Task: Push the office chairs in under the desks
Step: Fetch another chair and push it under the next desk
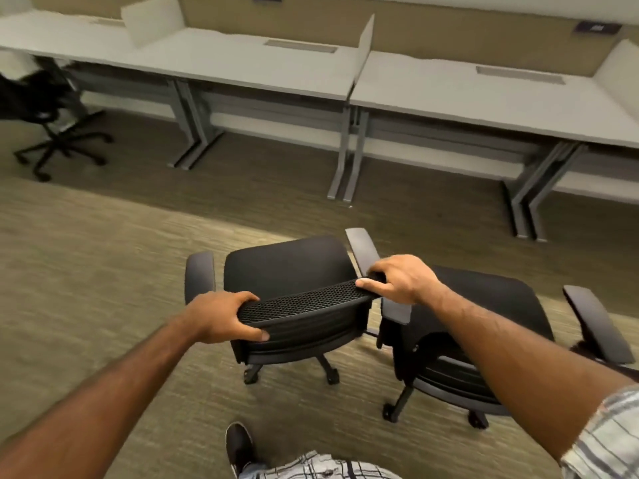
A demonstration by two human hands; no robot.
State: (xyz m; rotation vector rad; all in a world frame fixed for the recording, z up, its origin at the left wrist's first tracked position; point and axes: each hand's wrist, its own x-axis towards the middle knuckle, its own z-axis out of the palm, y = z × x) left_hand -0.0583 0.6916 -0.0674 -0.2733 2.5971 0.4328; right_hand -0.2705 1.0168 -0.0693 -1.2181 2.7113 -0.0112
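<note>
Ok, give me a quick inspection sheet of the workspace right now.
Surface: carpet, running under the desks.
Job's things: held chair out on the carpet, facing the desks; second chair close on its right; third chair by the far-left desk, blurred, base out.
Clutter: nothing seen.
Hands: left hand and right hand each grip the top of the held chair's backrest.
Cables: nothing seen.
Surroundings: dividers between desks, tan wall panel behind.
</note>
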